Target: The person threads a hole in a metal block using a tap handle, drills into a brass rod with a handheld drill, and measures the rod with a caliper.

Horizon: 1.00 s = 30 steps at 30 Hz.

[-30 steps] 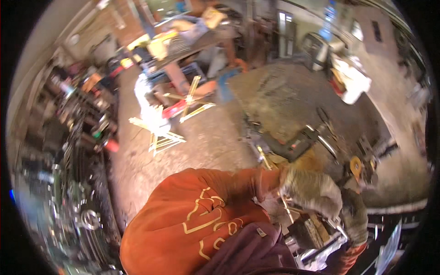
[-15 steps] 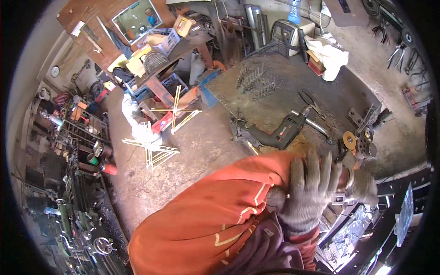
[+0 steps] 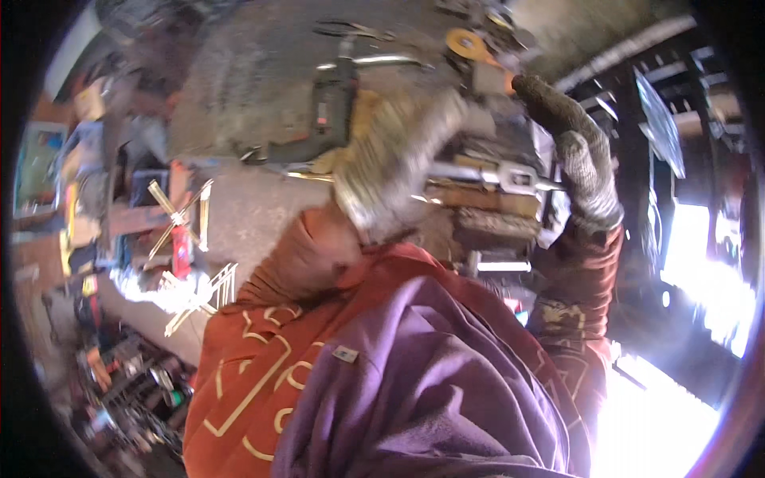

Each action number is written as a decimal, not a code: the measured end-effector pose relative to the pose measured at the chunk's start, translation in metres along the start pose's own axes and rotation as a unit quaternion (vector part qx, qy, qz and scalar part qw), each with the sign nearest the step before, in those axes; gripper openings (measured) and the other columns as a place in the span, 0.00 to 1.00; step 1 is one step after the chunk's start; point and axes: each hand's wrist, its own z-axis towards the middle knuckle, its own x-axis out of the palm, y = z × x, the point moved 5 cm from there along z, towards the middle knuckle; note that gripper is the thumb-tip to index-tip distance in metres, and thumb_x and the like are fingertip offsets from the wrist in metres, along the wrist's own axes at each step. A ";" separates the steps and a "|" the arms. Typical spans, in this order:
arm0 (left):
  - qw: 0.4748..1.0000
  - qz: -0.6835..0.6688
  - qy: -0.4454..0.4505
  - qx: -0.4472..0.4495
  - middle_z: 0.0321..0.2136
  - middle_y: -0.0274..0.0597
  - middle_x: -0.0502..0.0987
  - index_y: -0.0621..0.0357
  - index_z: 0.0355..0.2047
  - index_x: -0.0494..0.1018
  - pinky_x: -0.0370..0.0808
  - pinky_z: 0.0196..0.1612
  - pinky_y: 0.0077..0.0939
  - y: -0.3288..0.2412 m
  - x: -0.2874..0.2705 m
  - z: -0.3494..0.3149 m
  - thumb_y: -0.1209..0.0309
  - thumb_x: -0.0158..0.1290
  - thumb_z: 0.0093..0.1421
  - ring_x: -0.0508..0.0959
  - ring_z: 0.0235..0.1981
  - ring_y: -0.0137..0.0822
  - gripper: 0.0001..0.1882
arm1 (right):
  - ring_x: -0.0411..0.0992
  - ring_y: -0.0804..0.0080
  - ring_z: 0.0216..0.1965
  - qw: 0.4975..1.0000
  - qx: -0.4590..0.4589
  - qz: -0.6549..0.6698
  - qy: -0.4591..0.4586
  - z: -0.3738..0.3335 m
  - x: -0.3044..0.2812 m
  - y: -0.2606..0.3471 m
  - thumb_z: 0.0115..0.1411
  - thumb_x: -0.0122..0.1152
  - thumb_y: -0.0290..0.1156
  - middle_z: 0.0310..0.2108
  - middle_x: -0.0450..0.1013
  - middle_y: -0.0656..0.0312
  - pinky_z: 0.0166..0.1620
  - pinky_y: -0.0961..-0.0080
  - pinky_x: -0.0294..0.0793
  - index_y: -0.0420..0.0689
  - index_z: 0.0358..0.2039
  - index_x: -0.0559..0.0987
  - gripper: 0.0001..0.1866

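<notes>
Both my hands wear grey knit gloves. My left hand [image 3: 394, 155], smeared by motion, is above the bench edge just right of a black power drill [image 3: 327, 107]; its fingers are too blurred to read. My right hand [image 3: 578, 151] is raised further right, fingers stretched out and holding nothing I can see. Its fingertips are near a small orange-brown piece beside a yellow disc [image 3: 466, 44]. Between the hands lies a silver metal bar with a squarish frame end [image 3: 518, 177], above a brown block [image 3: 478, 197].
Pliers or tongs [image 3: 351, 32] lie on the dark workbench [image 3: 239, 88] beyond the drill. At left, crossed pale sticks [image 3: 177, 217] stand above the floor, near cluttered shelves. Bright light comes in at the lower right, beside dark racking [image 3: 637, 159].
My view has swung, shifting the bench up and left. My hands, close together before, are now apart, the right one raised at the right. The drill lies on the bench in both frames.
</notes>
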 end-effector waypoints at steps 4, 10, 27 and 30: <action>0.988 -0.092 0.064 -0.103 0.37 0.42 0.86 0.54 0.48 0.82 0.83 0.45 0.37 0.075 0.053 0.074 0.53 0.47 0.75 0.86 0.31 0.39 0.21 | 0.68 0.48 0.65 0.983 -0.024 -0.122 -0.135 -0.052 0.096 0.061 0.61 0.66 0.55 0.62 0.71 0.50 0.63 0.51 0.71 0.40 0.59 0.77 0.35; 0.959 -0.116 0.212 0.148 0.40 0.50 0.84 0.55 0.48 0.82 0.78 0.54 0.41 -0.001 0.156 0.111 0.46 0.45 0.75 0.83 0.43 0.50 0.26 | 0.66 0.46 0.65 0.879 -0.256 -0.388 -0.104 0.037 0.171 0.091 0.59 0.50 0.72 0.55 0.71 0.48 0.63 0.36 0.64 0.40 0.56 0.80 0.46; 0.984 -0.132 0.118 -0.037 0.47 0.50 0.83 0.56 0.58 0.77 0.82 0.45 0.38 0.055 0.100 0.102 0.47 0.43 0.76 0.84 0.44 0.45 0.28 | 0.75 0.41 0.56 0.925 -0.014 -0.353 -0.138 -0.027 0.136 0.047 0.57 0.64 0.55 0.59 0.73 0.45 0.58 0.47 0.74 0.45 0.58 0.79 0.35; 0.942 -0.182 0.278 0.050 0.43 0.51 0.85 0.56 0.49 0.84 0.81 0.49 0.44 -0.012 0.161 0.116 0.44 0.49 0.73 0.84 0.43 0.46 0.28 | 0.70 0.40 0.62 0.861 -0.244 -0.416 -0.161 0.027 0.180 0.085 0.55 0.60 0.56 0.59 0.72 0.48 0.64 0.36 0.66 0.44 0.55 0.80 0.34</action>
